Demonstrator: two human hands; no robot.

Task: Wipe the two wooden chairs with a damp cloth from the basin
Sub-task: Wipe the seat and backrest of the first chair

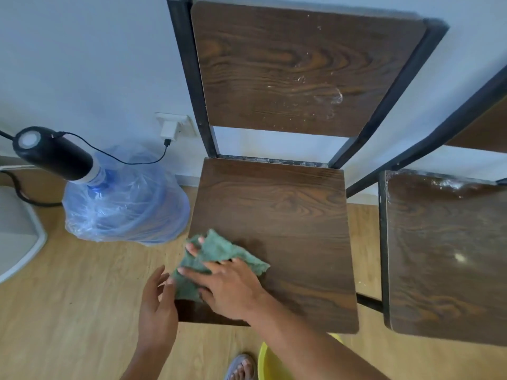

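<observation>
A green cloth point(219, 250) lies on the front left corner of the dark wooden seat of the left chair point(288, 215). My right hand point(227, 286) presses flat on the cloth, fingers spread and pointing left. My left hand point(159, 300) is open at the seat's left edge, fingertips touching the cloth's overhanging edge. The chair's backrest point(296, 67) carries white smears. A second wooden chair point(444, 256) stands to the right, its seat dusty with white specks. A yellow basin point(270, 366) shows partly under my right arm at the bottom.
A blue water bottle wrapped in plastic point(126, 204), with a black pump on top, stands left of the chair. A charger and cable hang from a wall socket point(172, 124). A white object point(16, 231) sits at far left. My sandalled foot point(241, 367) is on the wooden floor.
</observation>
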